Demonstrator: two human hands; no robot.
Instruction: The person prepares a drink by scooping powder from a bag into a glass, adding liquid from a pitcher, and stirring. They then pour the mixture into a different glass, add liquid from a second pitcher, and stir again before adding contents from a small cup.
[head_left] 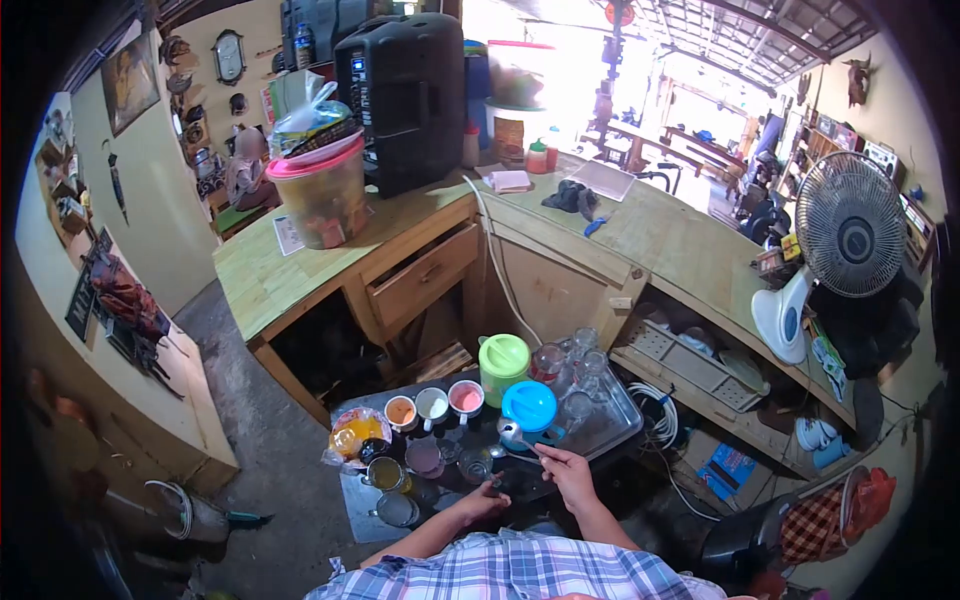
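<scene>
**Spoon** point(532, 447): thin, metal, pinched in the right hand point(568, 472). Its tip lies just ahead of that hand, at the foot of the blue-lidded jar point(528, 405).

**Left hand** point(487, 497): curled low on the dark tabletop point(530, 490), near the right. Whether it grips anything cannot be told.

**Beyond the hands:**
- glass point(475, 465)
- three powder cups point(432, 403)
- green-lidded jar point(504, 357)
- tray of glasses point(610, 425), to the right

**Step, as judged:** scooping or stirring at the jar. The next move calls for a level, steady spoon.

Cup row point(432, 405) L of tall jar point(503, 368); lidded pot point(528, 408) in front of jar; tray point(612, 425) w/ glasses point(585, 345) R of both.
</scene>
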